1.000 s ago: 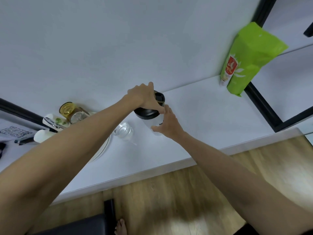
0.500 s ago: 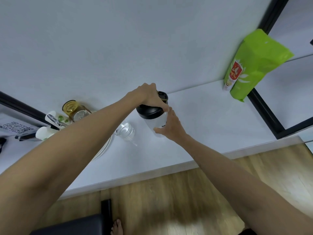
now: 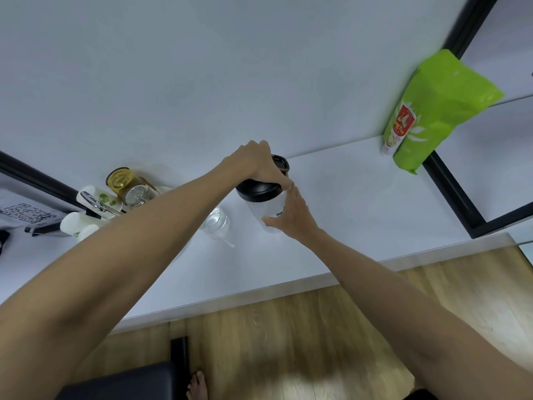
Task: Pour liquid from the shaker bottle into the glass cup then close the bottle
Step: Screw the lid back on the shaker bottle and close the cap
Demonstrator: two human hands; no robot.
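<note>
The shaker bottle [image 3: 266, 203] stands upright on the white tabletop [image 3: 360, 203], roughly in the middle of it and close to the wall, with its black lid [image 3: 258, 190] seated on the translucent body. The left hand [image 3: 256, 166] is clamped over the top of that lid from above, fingers curled round its rim, while the right hand [image 3: 291, 215] is wrapped against the body lower down, steadying it. Just to the left of the bottle, apart from it, sits the glass cup [image 3: 215, 223]; whether it holds liquid already is hard to tell, since it is clear against a pale surface. The step looks like working the lid, opening or tightening, and I cannot say which. To do it well, the right hand should pin the body firmly to the tabletop so it does not spin, and the left should turn the lid squarely, not tilted, so the thread does not cross. The left forearm passes over the cup, so it should stay high enough not to knock it. A green pouch [image 3: 427, 116] leans against the wall well off to the right, out of the way.
</note>
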